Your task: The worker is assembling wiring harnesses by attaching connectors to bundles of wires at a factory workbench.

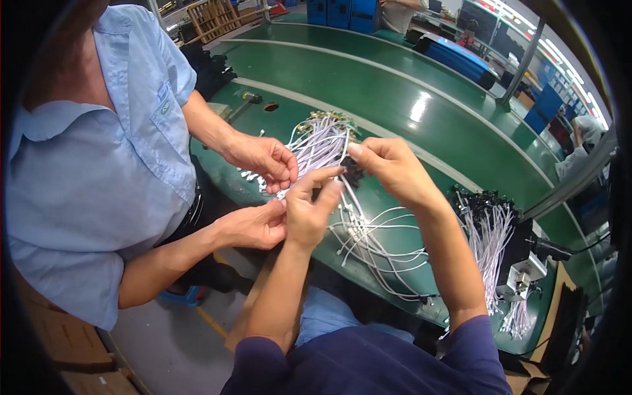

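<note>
My right hand (392, 168) is closed in a pinch on a thin white cable (346, 146) above the green table. Just left of it and lower, my left hand (309, 207) has its thumb and forefinger drawn together. A small dark piece shows at that forefinger's tip, near the cable's lower end; what the fingers grip is too small to make out. Behind both hands lies a pile of white cables (319, 141) with brass and green ends. Loose white cables with small white connectors (361, 227) spread over the table in front of my right forearm.
At the left a co-worker in a light blue shirt (141, 151) has both hands close beside my left hand. Another cable bundle (487, 237) with black ends lies at the right, near a black and metal device (523, 270). A screwdriver (250, 98) rests farther back on the green table (309, 59).
</note>
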Action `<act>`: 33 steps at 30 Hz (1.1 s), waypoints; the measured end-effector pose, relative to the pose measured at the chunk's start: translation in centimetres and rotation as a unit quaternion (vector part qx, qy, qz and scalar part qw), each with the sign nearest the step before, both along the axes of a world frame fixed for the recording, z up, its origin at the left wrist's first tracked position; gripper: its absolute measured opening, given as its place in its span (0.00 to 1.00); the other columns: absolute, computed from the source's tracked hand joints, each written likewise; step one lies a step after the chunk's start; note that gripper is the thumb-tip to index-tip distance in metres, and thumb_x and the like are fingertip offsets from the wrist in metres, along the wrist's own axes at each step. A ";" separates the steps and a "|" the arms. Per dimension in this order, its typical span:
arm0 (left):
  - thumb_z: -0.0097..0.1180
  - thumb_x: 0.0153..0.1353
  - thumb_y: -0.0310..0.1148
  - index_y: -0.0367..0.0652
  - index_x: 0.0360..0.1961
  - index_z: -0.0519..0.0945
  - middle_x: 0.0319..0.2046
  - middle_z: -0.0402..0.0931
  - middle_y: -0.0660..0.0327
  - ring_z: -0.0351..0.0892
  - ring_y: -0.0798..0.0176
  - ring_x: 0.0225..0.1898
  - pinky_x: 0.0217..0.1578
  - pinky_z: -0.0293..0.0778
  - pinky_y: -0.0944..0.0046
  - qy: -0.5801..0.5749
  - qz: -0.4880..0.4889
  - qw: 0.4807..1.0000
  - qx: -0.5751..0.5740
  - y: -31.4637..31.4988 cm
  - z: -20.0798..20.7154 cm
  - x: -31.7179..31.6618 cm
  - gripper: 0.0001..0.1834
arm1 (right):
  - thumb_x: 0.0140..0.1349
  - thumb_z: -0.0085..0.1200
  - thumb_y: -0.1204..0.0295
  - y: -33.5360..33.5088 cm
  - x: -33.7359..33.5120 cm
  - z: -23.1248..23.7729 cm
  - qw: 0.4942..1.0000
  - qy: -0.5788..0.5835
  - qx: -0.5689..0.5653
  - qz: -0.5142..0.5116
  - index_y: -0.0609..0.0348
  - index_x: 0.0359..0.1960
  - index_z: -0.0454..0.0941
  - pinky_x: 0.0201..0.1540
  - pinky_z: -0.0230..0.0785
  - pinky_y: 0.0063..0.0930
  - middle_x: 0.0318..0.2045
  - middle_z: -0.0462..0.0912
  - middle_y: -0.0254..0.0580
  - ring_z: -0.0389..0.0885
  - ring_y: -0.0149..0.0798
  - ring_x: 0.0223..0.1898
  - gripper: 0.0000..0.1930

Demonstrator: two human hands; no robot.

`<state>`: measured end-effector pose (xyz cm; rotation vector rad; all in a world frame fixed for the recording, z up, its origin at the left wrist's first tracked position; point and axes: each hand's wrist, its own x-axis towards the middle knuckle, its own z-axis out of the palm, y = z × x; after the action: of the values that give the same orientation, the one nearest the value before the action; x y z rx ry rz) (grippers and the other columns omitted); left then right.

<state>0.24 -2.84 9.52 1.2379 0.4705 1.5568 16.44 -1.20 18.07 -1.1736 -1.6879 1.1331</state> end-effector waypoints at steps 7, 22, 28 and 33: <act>0.45 0.67 0.35 0.39 0.36 0.75 0.21 0.71 0.65 0.63 0.75 0.19 0.20 0.57 0.77 -0.074 -0.151 0.977 -0.130 2.1 0.9 0.2 0.11 | 0.58 0.58 0.76 1.1 -0.4 0.0 0.949 -0.163 0.269 0.010 0.64 0.32 0.80 0.38 0.71 0.29 0.31 0.76 0.43 0.78 0.40 0.34 0.04; 0.49 0.62 0.31 0.40 0.29 0.76 0.20 0.71 0.65 0.63 0.77 0.18 0.19 0.57 0.79 -0.087 -0.113 0.979 -0.145 2.6 -0.4 0.7 0.08 | 0.62 0.55 0.71 2.1 -0.3 -3.8 0.964 -0.039 0.263 -0.022 0.64 0.31 0.77 0.40 0.69 0.26 0.32 0.77 0.41 0.76 0.35 0.35 0.08; 0.50 0.61 0.27 0.39 0.40 0.73 0.20 0.70 0.68 0.63 0.77 0.19 0.21 0.59 0.77 -0.065 -0.005 0.998 -0.026 1.9 -1.0 0.9 0.07 | 0.69 0.48 0.57 2.4 -0.7 -6.4 0.981 0.065 0.182 -0.019 0.65 0.33 0.74 0.37 0.65 0.21 0.29 0.74 0.32 0.69 0.25 0.33 0.20; 0.52 0.58 0.21 0.39 0.51 0.70 0.21 0.69 0.69 0.65 0.76 0.22 0.27 0.63 0.75 0.093 0.087 0.981 0.146 1.7 -1.1 0.5 0.19 | 0.69 0.47 0.55 2.1 -1.3 -6.4 0.982 0.112 0.149 -0.015 0.65 0.33 0.74 0.37 0.65 0.21 0.29 0.74 0.32 0.69 0.25 0.32 0.20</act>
<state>0.76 -1.15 8.40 1.6130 0.4919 1.7096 15.17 0.90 11.68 -0.8481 -1.5951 0.9171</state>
